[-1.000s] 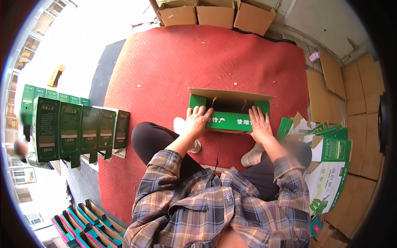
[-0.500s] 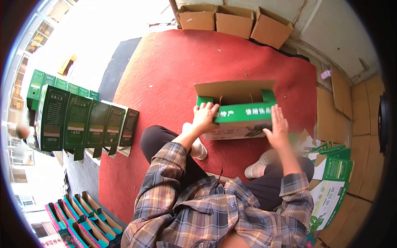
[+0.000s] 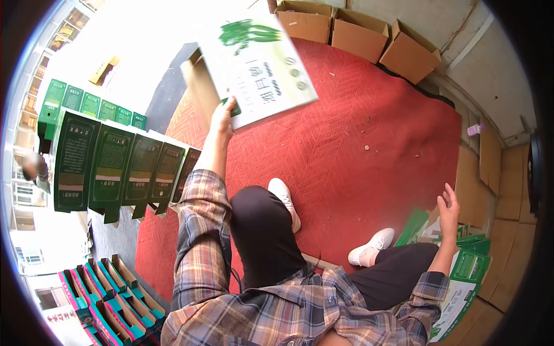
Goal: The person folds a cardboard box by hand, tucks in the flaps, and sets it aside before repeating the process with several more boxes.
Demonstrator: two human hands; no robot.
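Note:
My left hand (image 3: pixel 222 118) grips the lower edge of a white and green printed carton (image 3: pixel 259 69), held up and tilted at the upper left above the red mat. Its large face shows green vegetables and lettering, and a brown flap sticks out on its left side. My right hand (image 3: pixel 448 210) is in the air at the right, holding nothing, with its fingers apart. Just below and beside it lies a stack of flat green and white cartons (image 3: pixel 470 268).
Rows of green cartons (image 3: pixel 109 167) stand at the left. Pink and teal boxes (image 3: pixel 109 305) sit at the lower left. Open brown boxes (image 3: pixel 360 37) line the far wall. Brown cardboard sheets (image 3: pixel 511 184) lie at the right. A red mat (image 3: pixel 358 155) covers the floor.
The carton has moved from the middle of the mat to the upper left in my left hand and has turned. My right hand has let go of it and moved right.

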